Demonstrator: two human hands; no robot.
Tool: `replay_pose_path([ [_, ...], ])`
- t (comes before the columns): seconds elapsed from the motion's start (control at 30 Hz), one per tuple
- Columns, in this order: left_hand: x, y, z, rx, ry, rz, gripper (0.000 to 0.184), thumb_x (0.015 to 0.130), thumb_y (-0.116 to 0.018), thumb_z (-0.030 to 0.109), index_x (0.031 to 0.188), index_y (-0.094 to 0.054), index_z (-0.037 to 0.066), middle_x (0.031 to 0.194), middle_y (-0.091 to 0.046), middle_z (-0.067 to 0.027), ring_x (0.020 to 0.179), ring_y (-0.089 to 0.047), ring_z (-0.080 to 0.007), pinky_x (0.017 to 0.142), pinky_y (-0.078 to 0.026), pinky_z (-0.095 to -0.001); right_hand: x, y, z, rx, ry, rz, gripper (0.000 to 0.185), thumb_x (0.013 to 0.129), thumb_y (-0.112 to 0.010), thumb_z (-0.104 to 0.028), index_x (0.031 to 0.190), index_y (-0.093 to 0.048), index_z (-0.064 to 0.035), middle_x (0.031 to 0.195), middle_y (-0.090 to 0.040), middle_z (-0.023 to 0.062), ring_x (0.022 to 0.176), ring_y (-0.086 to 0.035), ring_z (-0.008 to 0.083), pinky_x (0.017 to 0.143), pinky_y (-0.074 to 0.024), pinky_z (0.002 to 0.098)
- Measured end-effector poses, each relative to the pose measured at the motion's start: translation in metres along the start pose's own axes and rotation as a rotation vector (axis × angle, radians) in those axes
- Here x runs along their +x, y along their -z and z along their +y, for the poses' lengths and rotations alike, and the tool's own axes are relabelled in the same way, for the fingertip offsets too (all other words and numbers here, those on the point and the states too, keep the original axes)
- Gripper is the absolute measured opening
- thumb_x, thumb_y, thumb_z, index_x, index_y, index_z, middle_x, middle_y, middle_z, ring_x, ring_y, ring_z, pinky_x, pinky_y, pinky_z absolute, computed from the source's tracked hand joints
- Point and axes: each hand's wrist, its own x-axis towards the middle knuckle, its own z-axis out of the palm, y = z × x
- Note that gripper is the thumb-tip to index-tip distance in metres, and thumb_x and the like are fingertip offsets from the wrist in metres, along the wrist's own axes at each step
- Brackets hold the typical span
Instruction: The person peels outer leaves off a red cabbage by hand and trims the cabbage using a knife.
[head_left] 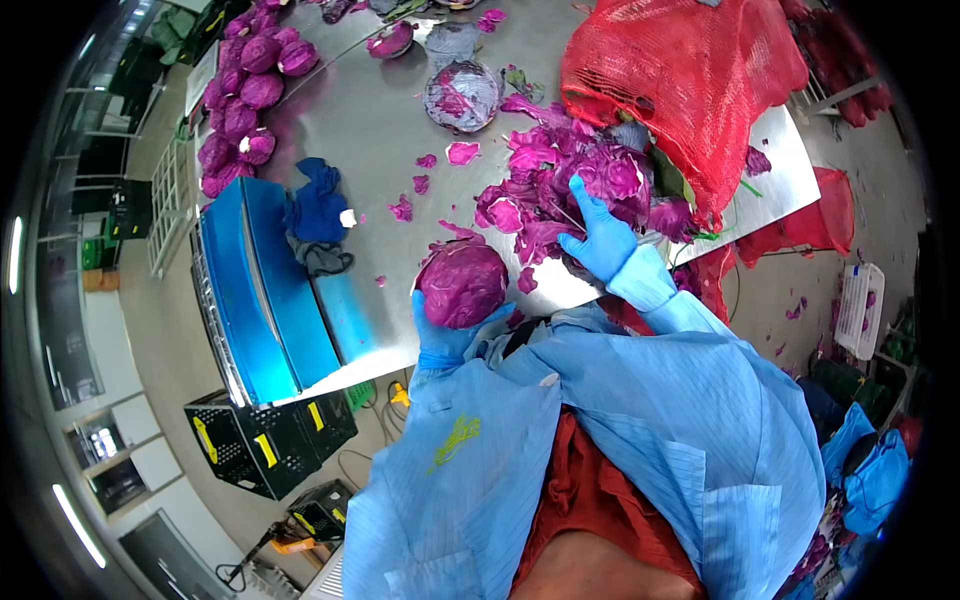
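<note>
A purple cabbage (pixel 462 283) rests in my gloved left hand (pixel 440 335) at the near edge of the metal table (pixel 385 235). My right hand (pixel 602 235), in a blue glove, is over a heap of loose purple leaves (pixel 545 180). Its thumb and index finger show, stretched toward the upper left; a thin blade seems to stick out between them, and the other fingers are curled. Beyond the heap sits a greyish unpeeled cabbage (pixel 461 97). The red mesh sack (pixel 680 80) lies at the right of the table.
Several trimmed cabbages (pixel 262 90) are piled at the table's far left. A blue box (pixel 265 290) stands at the left edge, beside a dark blue cloth (pixel 318 200). Black crates (pixel 235 445) are on the floor at lower left, and a white basket (pixel 858 310) is at right.
</note>
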Motion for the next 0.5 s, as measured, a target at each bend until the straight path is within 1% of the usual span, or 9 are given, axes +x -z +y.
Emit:
replay_pose_path([
  [0.03,0.001,-0.004,0.000,-0.051,0.053,0.029,0.083,0.086,-0.044,0.067,0.147,-0.027,0.014,0.142,-0.042,-0.0152,0.130,-0.043,-0.0372,0.106,-0.034,-0.0619,0.001,0.001,-0.004,0.071,0.140,0.059,0.066,0.081,-0.070,-0.024,0.140,-0.043,-0.0089,0.124,-0.054,0.0252,0.103,-0.061,0.0386,0.087,-0.0501,0.0445],
  [0.1,0.001,-0.008,-0.003,-0.011,0.023,-0.008,0.081,0.087,-0.043,0.066,0.147,-0.027,0.014,0.143,-0.041,-0.0155,0.129,-0.043,-0.0380,0.105,-0.034,-0.0638,0.000,0.002,-0.010,0.217,0.412,0.174,0.060,0.082,-0.069,-0.022,0.137,-0.047,-0.0083,0.124,-0.055,0.0212,0.105,-0.061,0.0349,0.088,-0.0506,0.0416],
  [0.13,0.003,-0.010,-0.005,0.010,0.010,-0.031,0.080,0.087,-0.043,0.065,0.147,-0.028,0.014,0.143,-0.041,-0.0156,0.129,-0.044,-0.0384,0.104,-0.034,-0.0647,0.000,0.002,-0.023,0.364,0.464,0.093,0.055,0.081,-0.069,-0.018,0.133,-0.051,-0.0093,0.121,-0.056,0.0166,0.105,-0.062,0.0306,0.089,-0.0508,0.0373],
  [0.17,0.004,-0.012,-0.007,0.063,0.018,-0.013,0.080,0.088,-0.043,0.065,0.147,-0.028,0.014,0.144,-0.041,-0.0157,0.129,-0.044,-0.0383,0.104,-0.034,-0.0647,-0.004,0.005,-0.039,0.414,0.558,0.072,0.055,0.080,-0.069,-0.015,0.132,-0.053,-0.0111,0.113,-0.057,0.0141,0.098,-0.063,0.0279,0.084,-0.0520,0.0347],
  [0.23,0.007,-0.015,-0.011,0.170,0.035,0.024,0.078,0.089,-0.043,0.064,0.147,-0.029,0.013,0.144,-0.040,-0.0159,0.129,-0.044,-0.0382,0.104,-0.034,-0.0646,-0.013,0.008,-0.066,0.416,0.476,-0.142,0.057,0.078,-0.071,-0.015,0.132,-0.054,-0.0153,0.110,-0.055,0.0123,0.097,-0.062,0.0281,0.081,-0.0516,0.0359],
  [0.27,0.011,-0.010,-0.016,0.142,0.020,0.044,0.072,0.092,-0.042,0.059,0.146,-0.030,0.012,0.143,-0.042,-0.0151,0.128,-0.046,-0.0354,0.104,-0.038,-0.0595,-0.014,0.003,-0.072,0.398,0.512,-0.160,0.057,0.078,-0.071,-0.016,0.132,-0.054,-0.0163,0.111,-0.054,0.0118,0.098,-0.061,0.0283,0.081,-0.0513,0.0363],
  [0.37,0.012,-0.014,-0.021,0.261,0.004,0.114,0.066,0.094,-0.044,0.053,0.144,-0.033,0.011,0.141,-0.045,-0.0141,0.127,-0.047,-0.0310,0.104,-0.041,-0.0521,-0.017,-0.011,-0.076,0.310,0.594,-0.200,0.057,0.079,-0.072,-0.018,0.133,-0.054,-0.0182,0.112,-0.053,0.0097,0.098,-0.060,0.0274,0.079,-0.0503,0.0367],
  [0.4,0.015,-0.012,-0.022,0.231,0.002,0.122,0.060,0.096,-0.045,0.047,0.142,-0.037,0.010,0.137,-0.049,-0.0132,0.125,-0.050,-0.0278,0.104,-0.043,-0.0461,-0.018,-0.011,-0.076,0.256,0.606,-0.203,0.057,0.079,-0.072,-0.018,0.133,-0.054,-0.0180,0.111,-0.053,0.0088,0.096,-0.061,0.0262,0.079,-0.0501,0.0361],
  [0.5,0.019,-0.002,-0.029,0.284,-0.067,0.124,0.059,0.095,-0.047,0.046,0.139,-0.040,0.007,0.133,-0.052,-0.0130,0.121,-0.053,-0.0268,0.101,-0.045,-0.0439,-0.016,-0.014,-0.073,0.207,0.600,-0.208,0.052,0.079,-0.073,-0.024,0.127,-0.056,-0.0147,0.111,-0.053,0.0076,0.094,-0.061,0.0264,0.077,-0.0500,0.0344],
])
